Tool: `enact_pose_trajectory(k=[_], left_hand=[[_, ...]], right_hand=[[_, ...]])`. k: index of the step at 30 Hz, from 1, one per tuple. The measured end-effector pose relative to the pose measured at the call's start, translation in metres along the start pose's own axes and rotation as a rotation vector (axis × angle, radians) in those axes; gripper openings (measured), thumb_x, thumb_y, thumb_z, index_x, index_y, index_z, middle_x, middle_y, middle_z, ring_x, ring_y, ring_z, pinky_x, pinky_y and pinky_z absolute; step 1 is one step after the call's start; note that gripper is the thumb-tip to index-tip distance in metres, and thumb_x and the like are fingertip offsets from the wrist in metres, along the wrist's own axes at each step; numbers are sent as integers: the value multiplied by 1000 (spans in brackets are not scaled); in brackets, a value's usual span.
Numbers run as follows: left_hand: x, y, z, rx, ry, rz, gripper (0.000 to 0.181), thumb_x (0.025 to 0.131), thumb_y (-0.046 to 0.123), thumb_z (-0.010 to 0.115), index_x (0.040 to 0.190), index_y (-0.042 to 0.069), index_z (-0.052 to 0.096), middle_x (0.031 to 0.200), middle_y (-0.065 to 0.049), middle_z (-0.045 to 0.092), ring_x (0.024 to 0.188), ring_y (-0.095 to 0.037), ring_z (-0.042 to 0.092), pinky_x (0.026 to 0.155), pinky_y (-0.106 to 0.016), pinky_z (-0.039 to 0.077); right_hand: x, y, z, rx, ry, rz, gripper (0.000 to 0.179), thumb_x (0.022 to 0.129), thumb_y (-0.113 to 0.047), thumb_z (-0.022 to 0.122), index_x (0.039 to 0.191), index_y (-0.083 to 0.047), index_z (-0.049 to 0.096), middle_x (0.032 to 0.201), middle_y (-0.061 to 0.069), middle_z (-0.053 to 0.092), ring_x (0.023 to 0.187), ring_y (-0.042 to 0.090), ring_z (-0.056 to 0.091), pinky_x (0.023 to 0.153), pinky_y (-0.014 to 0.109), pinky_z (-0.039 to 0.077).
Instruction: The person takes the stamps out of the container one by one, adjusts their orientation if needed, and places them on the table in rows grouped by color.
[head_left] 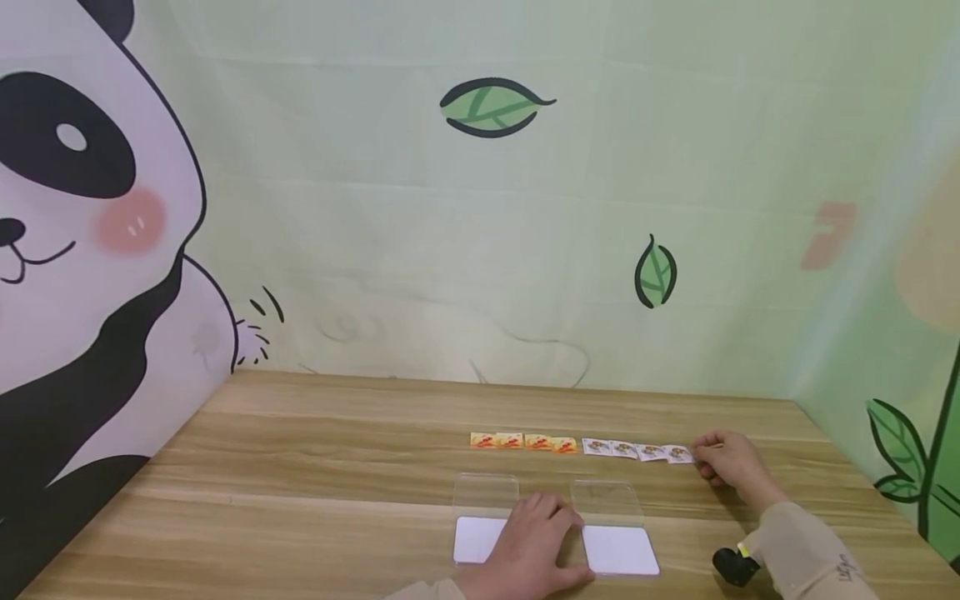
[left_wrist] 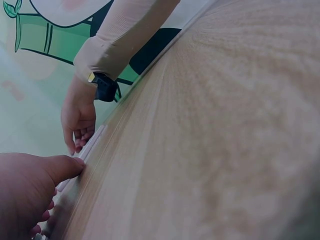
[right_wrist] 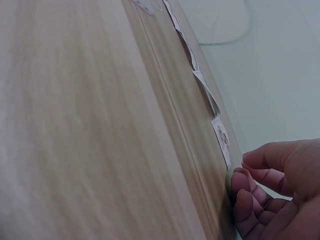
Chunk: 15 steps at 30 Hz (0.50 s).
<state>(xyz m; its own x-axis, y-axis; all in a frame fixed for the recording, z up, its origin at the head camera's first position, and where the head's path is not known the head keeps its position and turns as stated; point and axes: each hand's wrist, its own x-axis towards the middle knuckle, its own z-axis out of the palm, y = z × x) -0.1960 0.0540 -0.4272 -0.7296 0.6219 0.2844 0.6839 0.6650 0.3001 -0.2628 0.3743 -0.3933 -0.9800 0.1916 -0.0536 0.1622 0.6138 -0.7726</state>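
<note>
My left hand (head_left: 531,546) rests on the table between two flat clear cases, its fingers relaxed. It covers part of the left white card (head_left: 476,537). Its thumb and index finger touch the left edge of the case holding the right white card (head_left: 622,550). At the right end of a row of small white printed cards (head_left: 624,450) is my right hand (head_left: 731,462). In the right wrist view, its loosely curled fingers (right_wrist: 243,202) lie beside the last white printed card (right_wrist: 222,142), and nothing shows between them.
Left of the white cards, several orange printed cards (head_left: 525,442) continue the row. The clear upper halves (head_left: 486,493) of the cases lie toward the row. A printed cloth wall (head_left: 480,250) stands behind the wooden table (head_left: 300,467). A black wrist camera (head_left: 735,567) hangs by the right sleeve.
</note>
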Motion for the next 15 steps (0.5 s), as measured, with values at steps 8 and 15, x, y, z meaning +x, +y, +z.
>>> enact_pose_trajectory(k=[8, 15], left_hand=[[-1, 0, 0, -3, 3, 3, 44, 79, 50, 73, 109, 20, 62, 111, 5, 56, 107, -11, 49, 98, -31, 42], [-1, 0, 0, -7, 7, 7, 44, 79, 50, 73, 109, 20, 62, 110, 6, 56, 107, -11, 49, 98, -32, 42]], right_hand=[[-1, 2, -2, -21, 14, -1, 31, 92, -8, 51, 110, 16, 52, 78, 8, 59, 67, 14, 55, 57, 27, 49], [-5, 2, -3, -28, 29, -28, 30, 93, -9, 50, 109, 16, 53, 80, 11, 61, 65, 12, 56, 55, 27, 49]])
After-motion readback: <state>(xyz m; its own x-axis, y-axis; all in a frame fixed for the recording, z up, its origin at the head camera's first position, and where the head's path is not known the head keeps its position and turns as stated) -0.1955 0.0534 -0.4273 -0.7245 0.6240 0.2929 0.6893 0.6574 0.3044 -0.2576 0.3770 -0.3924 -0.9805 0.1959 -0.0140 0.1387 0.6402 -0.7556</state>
